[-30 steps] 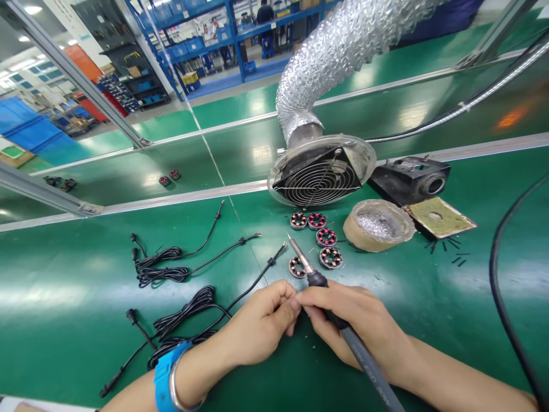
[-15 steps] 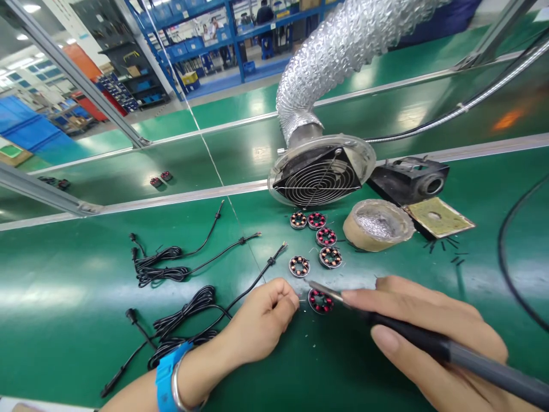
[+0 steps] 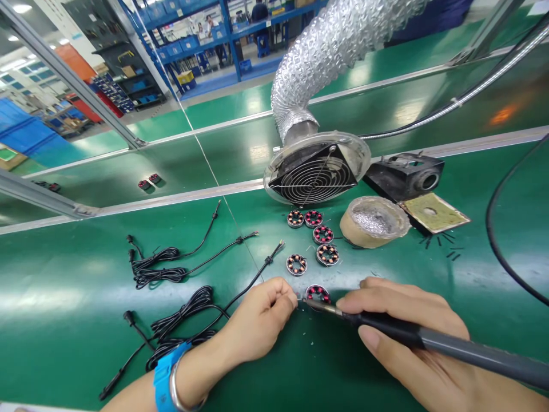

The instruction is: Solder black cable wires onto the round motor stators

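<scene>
My right hand (image 3: 412,337) grips a grey-handled soldering iron (image 3: 429,339), and its metal tip reaches left to a small round stator ring with red coils (image 3: 318,293) on the green belt. My left hand (image 3: 259,320) is closed in a pinch just left of that ring, fingertips near the iron's tip; what they pinch is too thin to make out. A blue band sits on my left wrist. Several more coil rings (image 3: 315,237) lie in a cluster just beyond.
A fume fan on a silver flexible duct (image 3: 315,171) stands behind the rings. Right of it are a tin-filled roll (image 3: 373,220), a black iron stand (image 3: 407,174) and a yellow sponge (image 3: 434,213). Black cable bundles (image 3: 171,269) lie at left. A dark cord (image 3: 497,229) curves at right.
The iron swung from pointing up and away to lying low, its tip now at a coil ring that came into view on the belt. My left hand stayed pinched in place.
</scene>
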A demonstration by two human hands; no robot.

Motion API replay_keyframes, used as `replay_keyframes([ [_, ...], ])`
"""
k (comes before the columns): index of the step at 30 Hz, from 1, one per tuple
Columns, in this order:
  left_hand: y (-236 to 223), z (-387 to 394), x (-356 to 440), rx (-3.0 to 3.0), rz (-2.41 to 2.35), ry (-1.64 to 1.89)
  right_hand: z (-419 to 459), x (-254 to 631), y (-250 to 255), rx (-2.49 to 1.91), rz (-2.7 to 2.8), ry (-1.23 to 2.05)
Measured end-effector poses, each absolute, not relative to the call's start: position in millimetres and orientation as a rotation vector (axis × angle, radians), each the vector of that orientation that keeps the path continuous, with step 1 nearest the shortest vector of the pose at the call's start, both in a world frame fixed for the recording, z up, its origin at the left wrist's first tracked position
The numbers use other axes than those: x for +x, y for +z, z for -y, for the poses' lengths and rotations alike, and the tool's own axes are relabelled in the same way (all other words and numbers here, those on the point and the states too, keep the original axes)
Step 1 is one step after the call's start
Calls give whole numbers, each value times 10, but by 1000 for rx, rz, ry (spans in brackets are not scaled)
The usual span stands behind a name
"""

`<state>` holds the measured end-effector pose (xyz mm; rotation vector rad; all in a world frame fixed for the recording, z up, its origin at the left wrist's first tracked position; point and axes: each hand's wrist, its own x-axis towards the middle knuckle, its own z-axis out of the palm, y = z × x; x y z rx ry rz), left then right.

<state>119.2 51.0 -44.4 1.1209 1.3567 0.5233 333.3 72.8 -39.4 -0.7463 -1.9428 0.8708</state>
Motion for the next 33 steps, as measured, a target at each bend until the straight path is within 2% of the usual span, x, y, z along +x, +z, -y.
replay_keyframes([
  [33, -443, -507, 1187, 1140, -1361, 512, -698, 3287, -325, -620, 1954, 764],
])
